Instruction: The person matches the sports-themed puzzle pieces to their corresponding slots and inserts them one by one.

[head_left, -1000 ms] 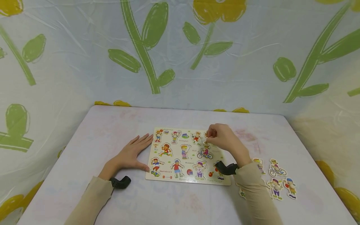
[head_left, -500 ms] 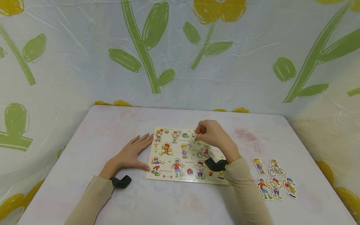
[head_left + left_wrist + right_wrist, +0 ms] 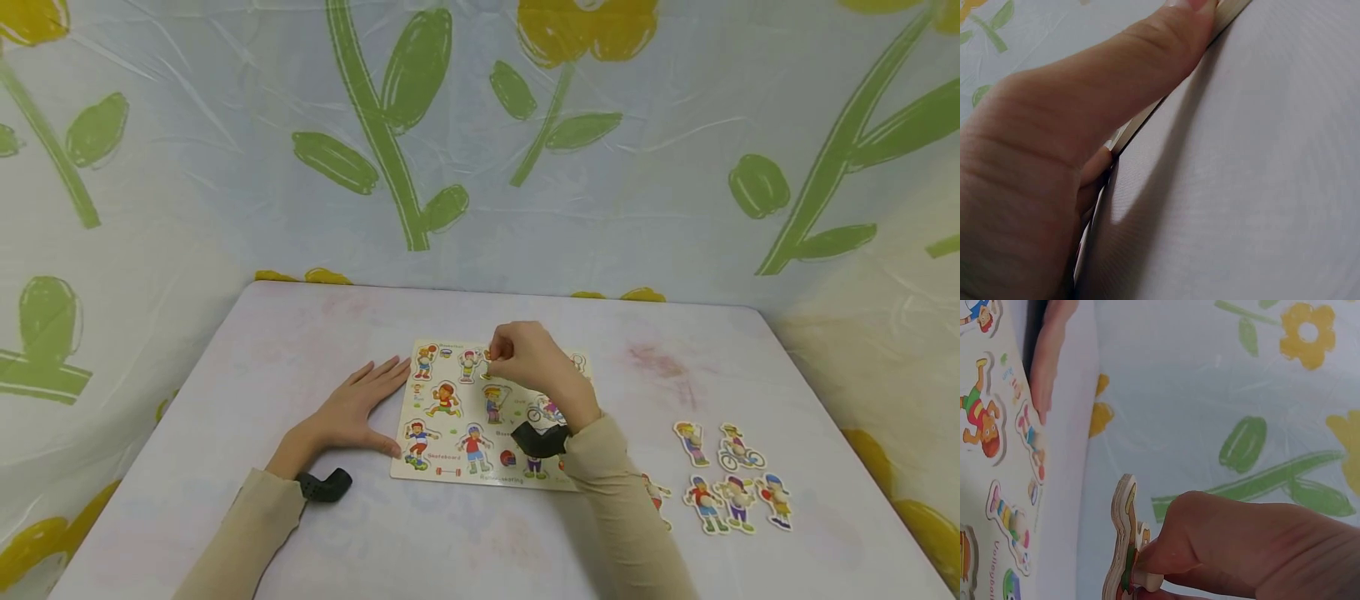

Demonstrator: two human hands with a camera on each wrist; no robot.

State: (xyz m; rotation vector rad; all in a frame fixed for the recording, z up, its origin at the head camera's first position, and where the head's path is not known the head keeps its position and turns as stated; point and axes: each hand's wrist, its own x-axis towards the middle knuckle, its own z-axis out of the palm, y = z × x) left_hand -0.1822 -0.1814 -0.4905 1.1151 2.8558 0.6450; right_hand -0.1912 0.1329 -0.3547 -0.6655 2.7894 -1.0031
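Observation:
My right hand point(image 3: 528, 362) is above the upper middle of a wooden picture puzzle board point(image 3: 471, 408). It pinches a wooden puzzle piece point(image 3: 1120, 544) by its knob. In the right wrist view the piece stands on edge, showing some green and red; fingers hide part of its picture. My left hand point(image 3: 345, 417) lies at the board's left side, fingers spread and straight. Its thumb point(image 3: 1147, 47) touches the board's edge in the left wrist view. Knobbed basketball point(image 3: 1032, 442) and volleyball point(image 3: 1010, 522) pieces sit in the board's top row.
Several loose figure pieces lie right of the board, among them a cyclist point(image 3: 740, 447), a golfer point(image 3: 690, 442) and a table tennis player point(image 3: 774, 502). Another piece point(image 3: 657, 500) is partly hidden by my right sleeve. A flowered cloth point(image 3: 247, 125) hangs behind the table.
My right hand has moved left across the board's top, from its upper right corner to its upper middle, still holding the piece. My left hand has stayed put.

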